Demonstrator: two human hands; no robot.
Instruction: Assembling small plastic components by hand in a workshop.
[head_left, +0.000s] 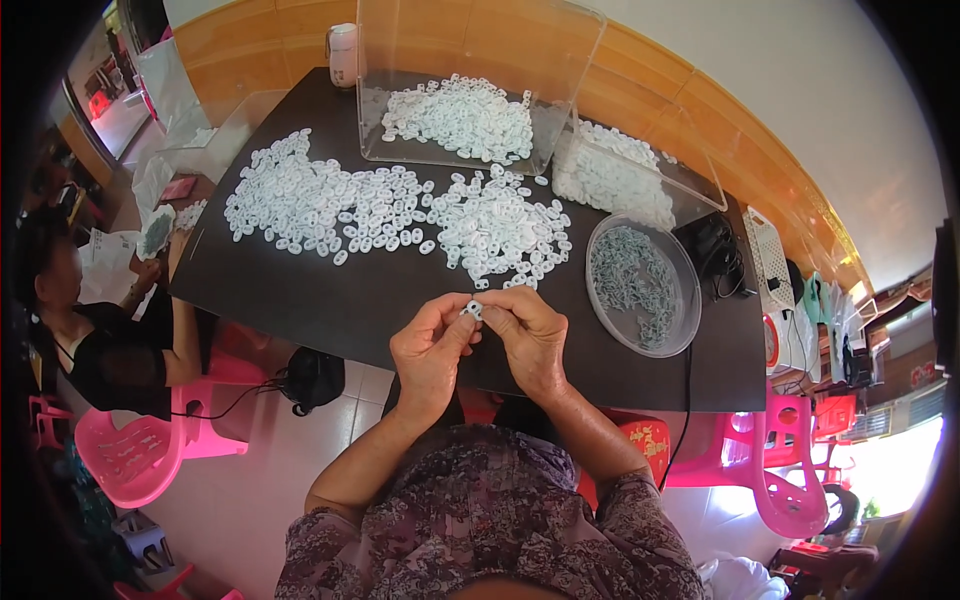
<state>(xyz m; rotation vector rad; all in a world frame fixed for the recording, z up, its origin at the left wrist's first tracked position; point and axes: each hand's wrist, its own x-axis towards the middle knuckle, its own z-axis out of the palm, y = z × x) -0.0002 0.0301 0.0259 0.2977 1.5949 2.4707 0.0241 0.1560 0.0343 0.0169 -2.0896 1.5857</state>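
Note:
My left hand point(432, 352) and my right hand point(528, 338) meet over the front of the dark table point(640, 385). Between their thumbs and fingertips they pinch one small white oval piece with holes point(473, 310); the fingers cover part of it. Just beyond my hands lies a heap of similar white oval pieces point(500, 225). Another, wider heap of white pieces point(300, 195) spreads to its left. To the right of my right hand, a round clear tub point(683, 322) holds many small grey parts point(635, 275), too small to name.
At the back, a clear bin point(575, 75) lies on its side with white pieces in it. A second clear box point(700, 190) and a black cable bundle point(715, 250) are at right. On the left sits a co-worker point(110, 330). Pink chairs point(130, 455) flank the table.

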